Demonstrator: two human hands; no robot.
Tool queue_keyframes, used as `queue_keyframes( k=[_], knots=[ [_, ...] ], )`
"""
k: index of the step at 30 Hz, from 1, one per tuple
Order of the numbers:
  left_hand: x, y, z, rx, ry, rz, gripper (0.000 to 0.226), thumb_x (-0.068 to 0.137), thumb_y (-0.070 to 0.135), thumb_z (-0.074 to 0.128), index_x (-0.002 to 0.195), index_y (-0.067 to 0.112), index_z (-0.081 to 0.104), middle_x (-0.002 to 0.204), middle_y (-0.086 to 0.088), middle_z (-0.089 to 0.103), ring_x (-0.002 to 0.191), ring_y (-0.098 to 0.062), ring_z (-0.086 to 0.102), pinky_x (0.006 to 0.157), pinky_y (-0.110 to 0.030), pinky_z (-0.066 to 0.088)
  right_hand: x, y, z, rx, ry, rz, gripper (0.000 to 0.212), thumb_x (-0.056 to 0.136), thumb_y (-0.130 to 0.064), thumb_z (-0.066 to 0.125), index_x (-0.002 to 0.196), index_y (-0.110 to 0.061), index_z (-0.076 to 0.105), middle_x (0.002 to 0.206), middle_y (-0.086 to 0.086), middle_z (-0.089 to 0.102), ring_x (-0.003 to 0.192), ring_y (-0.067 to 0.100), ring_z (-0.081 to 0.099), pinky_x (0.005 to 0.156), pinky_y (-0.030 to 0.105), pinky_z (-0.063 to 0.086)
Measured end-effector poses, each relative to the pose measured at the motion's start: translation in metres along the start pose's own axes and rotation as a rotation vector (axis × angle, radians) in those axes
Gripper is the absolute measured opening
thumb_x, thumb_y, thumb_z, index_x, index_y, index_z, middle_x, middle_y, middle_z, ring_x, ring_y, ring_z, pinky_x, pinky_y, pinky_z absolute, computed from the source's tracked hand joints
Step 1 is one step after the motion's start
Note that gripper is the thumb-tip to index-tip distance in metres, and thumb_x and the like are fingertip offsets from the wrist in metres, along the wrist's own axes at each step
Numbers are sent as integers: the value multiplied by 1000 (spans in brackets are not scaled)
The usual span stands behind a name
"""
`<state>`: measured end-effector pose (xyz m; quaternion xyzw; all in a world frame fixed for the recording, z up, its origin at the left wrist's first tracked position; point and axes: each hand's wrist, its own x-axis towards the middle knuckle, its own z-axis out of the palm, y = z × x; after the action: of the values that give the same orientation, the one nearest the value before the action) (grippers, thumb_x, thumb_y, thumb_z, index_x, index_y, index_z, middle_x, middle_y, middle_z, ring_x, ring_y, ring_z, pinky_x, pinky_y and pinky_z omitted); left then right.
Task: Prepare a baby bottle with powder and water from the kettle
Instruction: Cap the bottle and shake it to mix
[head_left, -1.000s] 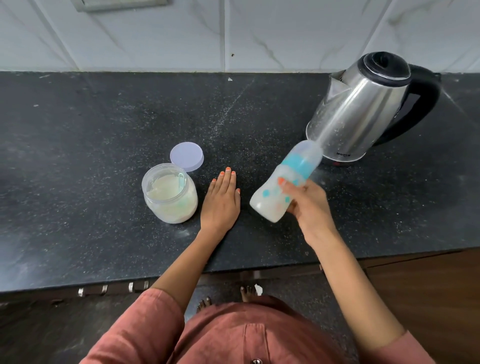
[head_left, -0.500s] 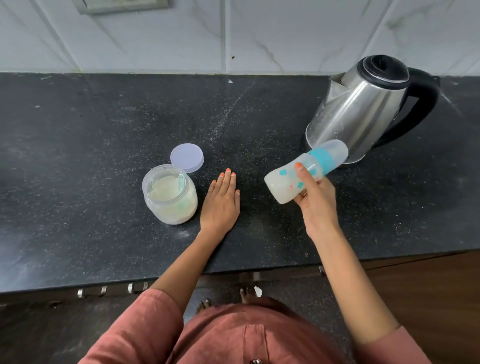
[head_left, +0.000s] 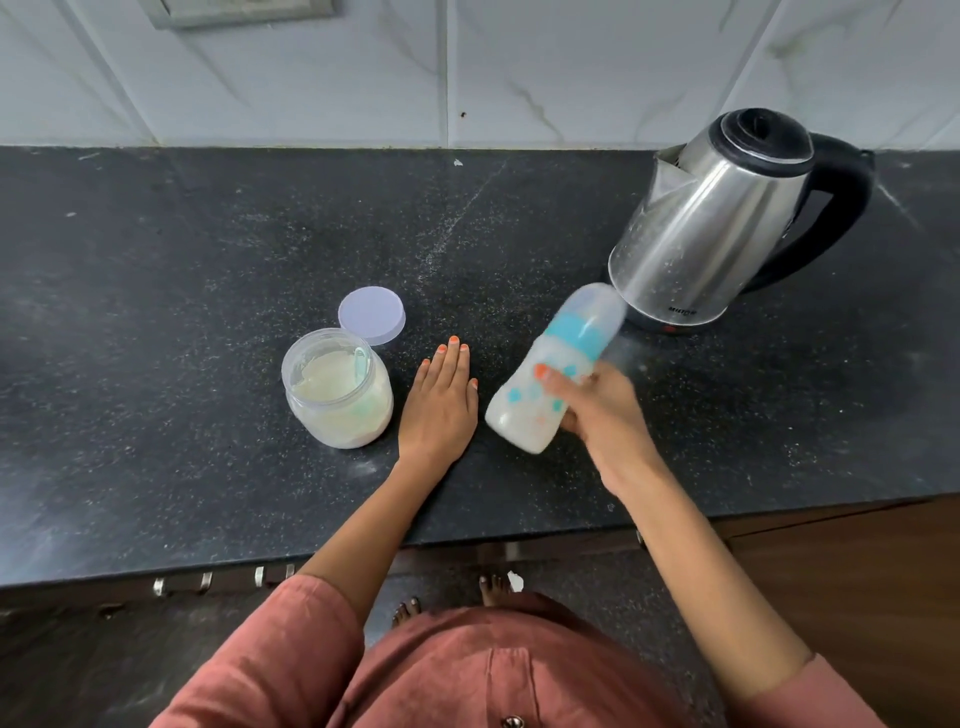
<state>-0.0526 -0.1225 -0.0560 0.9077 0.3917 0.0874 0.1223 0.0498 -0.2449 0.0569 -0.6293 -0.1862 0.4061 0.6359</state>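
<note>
Baby bottle (head_left: 519, 410): hanging in the air above the tabletop (head_left: 156, 260), tilting with the capped end up and away toward the electric kettle (head_left: 696, 228) and the base pointing down toward the near edge. Being held round the lower body by the right grip (head_left: 602, 410), thumb pressing across the near face, fingers curling round behind. Sticking out on both sides of that grip: base to the left, teal collar and clear cap (head_left: 597, 306) beyond it, just short of the kettle's foot. Showing whitish liquid inside and blurring toward the cap. Carrying teal and orange shapes on the body, not reading as any words.

Lying palm down on the tabletop between bottle and powder jar (head_left: 337, 389): left grip (head_left: 439, 410), fingers straight and together, holding nothing, just beside the jar.

Standing open left of that grip: the clear jar, partly filled with pale powder, with its lilac lid (head_left: 371, 314) lying flat just behind it.

Standing upright at the back right: the kettle, steel-bodied, black lid and handle, spout facing left, bearing a small dark brand mark low on the body, too small for reading.
</note>
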Motion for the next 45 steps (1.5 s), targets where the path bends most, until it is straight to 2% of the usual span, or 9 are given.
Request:
queue_keyframes(
  k=[3, 9, 15, 18, 21, 27, 33, 39, 45],
  knots=[
    [0, 0, 0, -5, -8, -6, 50, 101, 25, 21, 146, 8, 12, 156, -7, 9, 144, -18, 6, 115, -30, 1, -11, 6, -1, -201, -149, 9, 24, 70, -9, 74, 87, -23, 65, 79, -9, 72, 80, 6, 67, 71, 22, 55],
    [-1, 1, 0, -4, 7, -2, 49, 101, 25, 22, 146, 7, 14, 156, -7, 11, 144, -18, 8, 115, -30, 3, 8, -4, -10, 249, 199, -30, 35, 80, -15, 65, 114, -12, 56, 106, 2, 65, 98, 14, 63, 81, 31, 54],
    [1, 0, 0, 3, -4, -3, 50, 101, 24, 22, 146, 7, 13, 156, -7, 10, 144, -18, 8, 115, -30, 2, -13, 9, -7, -202, -105, -12, 24, 71, -9, 73, 89, -22, 65, 79, -10, 73, 79, 5, 68, 69, 21, 55],
    [0, 0, -1, 0, 2, -3, 49, 101, 24, 22, 146, 7, 14, 156, -7, 11, 144, -19, 8, 115, -30, 2, -2, 1, -10, 73, 98, -25, 20, 76, -12, 68, 94, -17, 64, 87, -6, 71, 82, 8, 67, 73, 28, 57],
    [0, 1, -1, -4, 2, 0, 49, 101, 24, 22, 146, 7, 14, 156, -7, 11, 144, -18, 8, 116, -30, 2, 11, -6, -12, 375, 241, -39, 34, 82, -15, 64, 114, -13, 56, 102, -3, 66, 93, 9, 65, 75, 26, 56],
    [0, 0, 0, 10, -8, -5, 50, 101, 25, 21, 146, 8, 12, 156, -6, 9, 144, -18, 6, 115, -30, 1, -9, 7, -8, -167, -49, 2, 21, 72, -11, 73, 87, -23, 65, 79, -10, 72, 81, 6, 68, 71, 22, 56],
    [0, 1, -1, 11, 2, -2, 49, 101, 25, 21, 146, 7, 13, 156, -7, 10, 144, -18, 8, 116, -30, 3, 11, -2, -13, 387, 197, -3, 26, 81, -15, 64, 107, -17, 58, 99, -4, 68, 89, 7, 67, 72, 26, 56],
    [0, 0, -1, 7, -12, -7, 50, 101, 26, 20, 147, 8, 10, 156, -5, 7, 144, -17, 5, 115, -30, 1, -7, 15, -7, -59, -37, 49, 19, 71, -14, 73, 87, -21, 66, 82, -7, 73, 84, 10, 69, 72, 26, 56],
    [0, 1, -1, -9, -7, -7, 49, 101, 25, 22, 146, 8, 13, 156, -6, 9, 144, -18, 7, 116, -30, 2, -3, 8, -7, 518, 0, 265, 30, 68, -26, 66, 97, -16, 63, 85, -1, 74, 81, 11, 70, 64, 28, 58]
  ],
)
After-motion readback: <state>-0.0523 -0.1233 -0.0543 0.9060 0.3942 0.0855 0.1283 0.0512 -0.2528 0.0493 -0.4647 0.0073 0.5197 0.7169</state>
